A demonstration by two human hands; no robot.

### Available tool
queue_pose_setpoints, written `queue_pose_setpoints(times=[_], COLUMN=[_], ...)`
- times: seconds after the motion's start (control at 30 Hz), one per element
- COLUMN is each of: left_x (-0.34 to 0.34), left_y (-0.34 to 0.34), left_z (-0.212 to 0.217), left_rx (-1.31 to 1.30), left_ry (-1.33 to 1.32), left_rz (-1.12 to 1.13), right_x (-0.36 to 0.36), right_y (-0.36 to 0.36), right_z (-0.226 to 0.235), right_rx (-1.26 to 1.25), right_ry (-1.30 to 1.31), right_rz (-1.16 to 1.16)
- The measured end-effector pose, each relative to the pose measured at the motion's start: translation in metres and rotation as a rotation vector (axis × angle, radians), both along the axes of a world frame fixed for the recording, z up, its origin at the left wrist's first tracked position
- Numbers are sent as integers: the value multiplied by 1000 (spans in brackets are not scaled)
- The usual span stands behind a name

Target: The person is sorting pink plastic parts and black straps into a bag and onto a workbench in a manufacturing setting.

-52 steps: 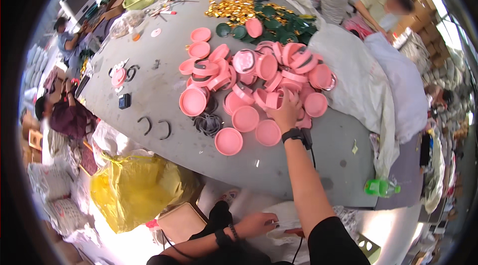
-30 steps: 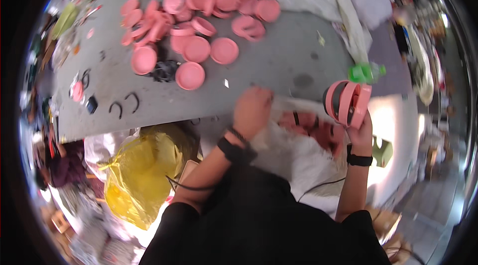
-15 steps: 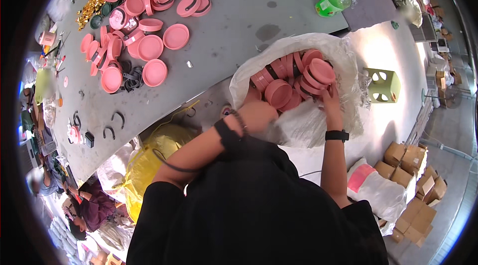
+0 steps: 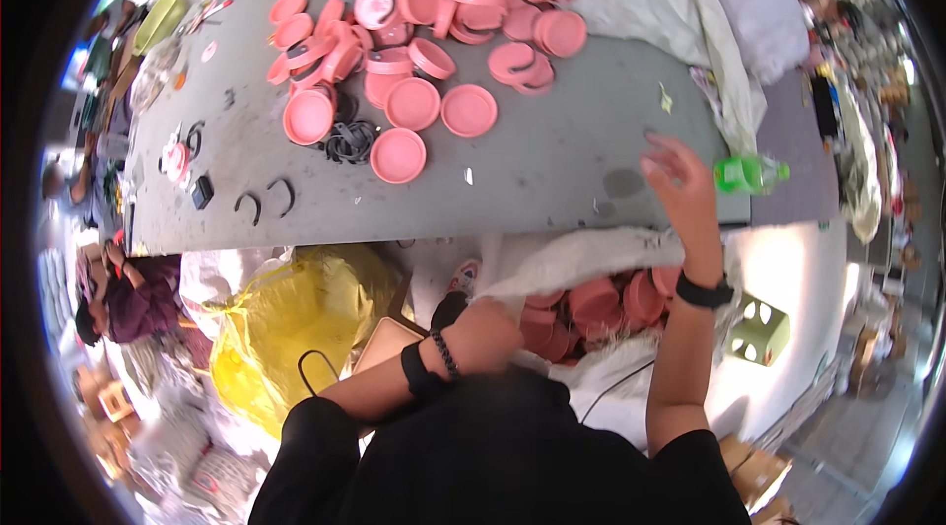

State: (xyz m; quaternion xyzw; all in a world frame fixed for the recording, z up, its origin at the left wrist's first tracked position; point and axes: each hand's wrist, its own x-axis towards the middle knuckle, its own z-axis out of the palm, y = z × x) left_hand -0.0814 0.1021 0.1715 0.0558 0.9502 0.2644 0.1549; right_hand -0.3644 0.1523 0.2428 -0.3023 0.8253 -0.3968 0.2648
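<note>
Many pink lids (image 4: 414, 103) crowd the table (image 4: 552, 170); left hand (image 4: 490, 335) grip grasping sack (image 4: 581, 264), right hand (image 4: 678, 180) released

The right hand (image 4: 680, 180) is out of the sack (image 4: 591, 264), empty, fingers spread above the surface (image 4: 552, 160) edge; the lids (image 4: 601, 303) now lie inside.

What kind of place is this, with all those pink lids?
Probably a small workshop or packing room. A grey table is heaped with pink lids, a white sack below holds more, and another person sits nearby among bags.
</note>
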Motion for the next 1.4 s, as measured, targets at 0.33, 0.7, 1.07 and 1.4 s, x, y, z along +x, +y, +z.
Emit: queue_pose_setpoints(times=[0.33,0.7,1.07,1.4], left_x=[-2,-10,2,25], left_y=[-9,-21,-18,-5], left_z=[-14,-25,-27,-42], left_rx=[586,507,452,579], left_ry=[119,106,363,-8], left_rz=[372,427,473,423], right_x=[-50,-38,-65,-34], right_y=[-225,-197,-238,-267], right_z=[-219,-247,-242,-244], right_rx=[27,-166,-230,-171], right_ry=[36,-140,-414,-390], right_rz=[-149,-46,12,248])
